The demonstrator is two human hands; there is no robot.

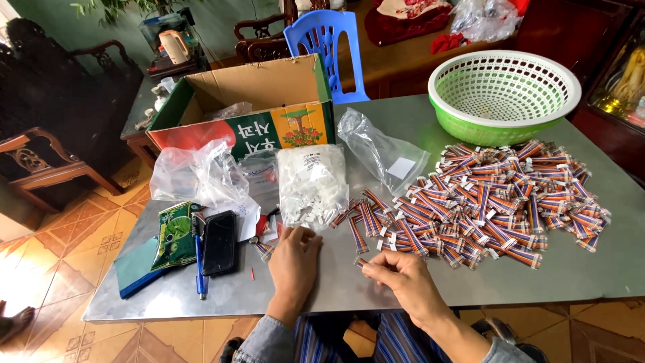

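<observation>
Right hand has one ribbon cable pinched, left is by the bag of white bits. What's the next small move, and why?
Probably slide the left hand up to the bag for one white connector: the right hand already pinches a cable at its end, and the left lies flat beside the bag, holding nothing.

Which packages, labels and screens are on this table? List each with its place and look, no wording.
Cardboard box: back left, open, brown with green, red and orange printed side.
Bag of white parts: centre, clear plastic, small white label on top.
Empty clear bag: right of it, white blank label.
Crumpled clear bag: left, before the box.
Green packet: front left, flat, leaf picture.
Phone: beside the packet, black, screen dark.
</observation>
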